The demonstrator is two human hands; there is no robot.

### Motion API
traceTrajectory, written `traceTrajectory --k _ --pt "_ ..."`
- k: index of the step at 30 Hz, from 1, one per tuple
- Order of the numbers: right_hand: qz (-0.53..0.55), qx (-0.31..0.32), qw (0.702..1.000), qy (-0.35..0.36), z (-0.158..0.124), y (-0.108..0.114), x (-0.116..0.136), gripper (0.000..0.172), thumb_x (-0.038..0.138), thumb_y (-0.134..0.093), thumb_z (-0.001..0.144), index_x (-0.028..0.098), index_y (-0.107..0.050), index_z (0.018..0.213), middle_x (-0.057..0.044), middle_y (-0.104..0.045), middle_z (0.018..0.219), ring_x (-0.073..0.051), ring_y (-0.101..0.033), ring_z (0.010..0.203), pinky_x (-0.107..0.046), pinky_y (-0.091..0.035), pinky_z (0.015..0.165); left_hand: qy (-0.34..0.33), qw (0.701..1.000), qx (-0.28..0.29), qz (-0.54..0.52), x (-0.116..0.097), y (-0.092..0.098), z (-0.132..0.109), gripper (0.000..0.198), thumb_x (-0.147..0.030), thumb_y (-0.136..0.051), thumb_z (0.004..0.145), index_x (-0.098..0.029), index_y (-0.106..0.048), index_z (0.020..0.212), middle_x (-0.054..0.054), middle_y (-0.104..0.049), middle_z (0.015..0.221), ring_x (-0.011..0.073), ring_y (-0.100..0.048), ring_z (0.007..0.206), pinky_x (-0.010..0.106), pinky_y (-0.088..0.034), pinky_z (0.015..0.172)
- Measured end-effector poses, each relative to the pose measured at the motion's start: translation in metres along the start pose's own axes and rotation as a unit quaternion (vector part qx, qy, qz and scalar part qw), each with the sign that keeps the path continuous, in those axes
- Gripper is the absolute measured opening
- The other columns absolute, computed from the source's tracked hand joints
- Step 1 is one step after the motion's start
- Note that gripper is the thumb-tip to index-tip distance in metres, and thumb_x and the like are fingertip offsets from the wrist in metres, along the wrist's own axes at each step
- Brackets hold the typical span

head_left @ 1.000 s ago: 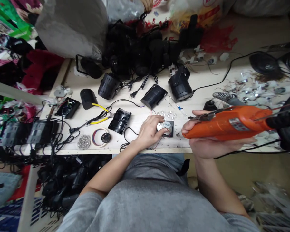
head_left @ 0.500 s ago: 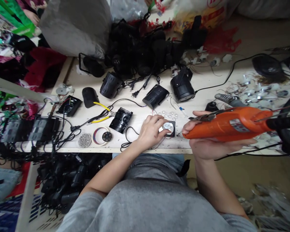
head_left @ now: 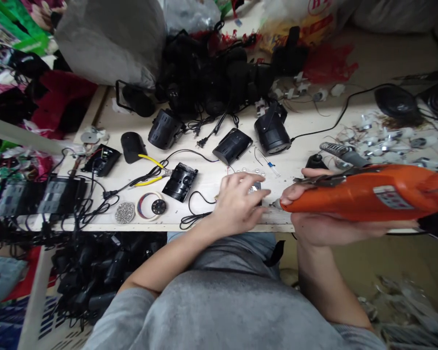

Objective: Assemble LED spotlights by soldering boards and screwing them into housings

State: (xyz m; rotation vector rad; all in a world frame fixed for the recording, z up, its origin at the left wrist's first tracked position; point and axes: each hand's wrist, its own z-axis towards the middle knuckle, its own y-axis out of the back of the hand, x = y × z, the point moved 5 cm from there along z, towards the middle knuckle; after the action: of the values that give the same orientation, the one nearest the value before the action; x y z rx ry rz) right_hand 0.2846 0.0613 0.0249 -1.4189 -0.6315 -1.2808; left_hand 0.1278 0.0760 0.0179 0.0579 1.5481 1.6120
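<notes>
Left hand (head_left: 237, 206) lies fingers spread over a small black part (head_left: 257, 187) at the table (head_left: 306, 141) edge, covering most of it; no closed grip visible. Right hand (head_left: 314, 214) is wrapped around an orange power screwdriver (head_left: 365, 197), tip just beside the left fingertips. Beyond the fingers sits a row of small silver pieces (head_left: 253, 171); farther left, yellow-handled pliers (head_left: 149, 172).

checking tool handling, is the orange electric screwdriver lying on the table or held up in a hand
Held up. The right hand grips the orange electric screwdriver roughly level, its tip beside the left hand.
</notes>
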Motion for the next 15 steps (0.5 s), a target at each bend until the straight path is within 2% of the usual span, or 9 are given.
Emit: traceTrajectory --k 2,4,6,9,11,12,15 --pt "0.000 -0.002 0.999 0.041 -0.001 -0.001 0.009 0.087 0.099 -0.034 0.069 0.027 -0.074 0.097 -0.007 -0.066 0.074 -0.023 -0.058 0.050 -0.041 -0.049 0.046 -0.023 0.999 0.031 0.031 -0.010 -0.012 0.009 0.020 -0.035 -0.071 0.087 -0.023 -0.076 0.101 0.009 -0.064 0.133 0.0330 -0.049 0.123 0.052 -0.038 0.101" --pt "-0.002 0.004 0.998 0.065 -0.001 -0.004 0.016 0.085 0.096 -0.034 0.073 0.026 -0.074 0.098 -0.006 -0.062 0.067 -0.023 -0.057 0.050 -0.041 -0.049 0.048 -0.027 0.997 0.053 0.042 -0.013 -0.027 0.020 0.014 -0.034 -0.071 0.087 -0.022 -0.078 0.088 0.007 -0.067 0.128 0.0321 -0.050 0.121 0.052 -0.037 0.100" --pt "-0.011 0.002 0.997 0.082 -0.001 -0.006 0.023 0.084 0.096 -0.033 0.074 0.027 -0.074 0.100 -0.005 -0.060 0.063 -0.023 -0.057 0.049 -0.040 -0.048 0.049 -0.015 0.998 0.054 0.042 -0.011 -0.037 0.030 0.016 -0.033 -0.069 0.089 -0.022 -0.078 0.083 0.006 -0.068 0.124 0.0308 -0.051 0.119 0.052 -0.036 0.099" --pt "-0.032 -0.018 0.994 0.101 0.000 -0.007 0.032 0.080 0.095 -0.036 0.073 0.030 -0.075 0.099 -0.003 -0.059 0.061 -0.022 -0.055 0.048 -0.039 -0.048 0.048 -0.011 0.998 0.049 0.049 -0.011 -0.042 0.037 0.015 -0.030 -0.069 0.088 -0.021 -0.077 0.079 0.005 -0.069 0.121 0.0302 -0.051 0.117 0.052 -0.035 0.101" --pt "-0.031 -0.026 0.994 0.100 0.002 -0.006 0.034 0.078 0.093 -0.037 0.074 0.030 -0.076 0.098 -0.002 -0.059 0.061 -0.021 -0.055 0.047 -0.039 -0.049 0.048 -0.013 0.997 0.045 0.055 -0.011 -0.038 0.034 0.011 -0.030 -0.073 0.085 -0.020 -0.077 0.085 0.006 -0.068 0.124 0.0311 -0.050 0.118 0.052 -0.034 0.102" --pt "-0.028 -0.022 0.994 0.099 0.003 -0.005 0.035 0.078 0.093 -0.038 0.073 0.030 -0.076 0.099 -0.002 -0.060 0.062 -0.021 -0.055 0.047 -0.039 -0.049 0.047 -0.007 0.998 0.038 0.056 -0.011 -0.033 0.031 0.015 -0.032 -0.075 0.084 -0.021 -0.076 0.093 0.007 -0.067 0.126 0.0318 -0.050 0.119 0.052 -0.034 0.102" --pt "-0.016 -0.009 0.994 0.104 0.007 -0.004 0.033 0.080 0.093 -0.043 0.071 0.025 -0.076 0.099 -0.004 -0.061 0.062 -0.021 -0.056 0.047 -0.037 -0.046 0.044 0.049 0.998 -0.012 0.045 0.000 -0.017 0.014 0.043 -0.037 -0.078 0.082 -0.022 -0.068 0.121 0.010 -0.063 0.132 0.0333 -0.049 0.121 0.051 -0.038 0.098"
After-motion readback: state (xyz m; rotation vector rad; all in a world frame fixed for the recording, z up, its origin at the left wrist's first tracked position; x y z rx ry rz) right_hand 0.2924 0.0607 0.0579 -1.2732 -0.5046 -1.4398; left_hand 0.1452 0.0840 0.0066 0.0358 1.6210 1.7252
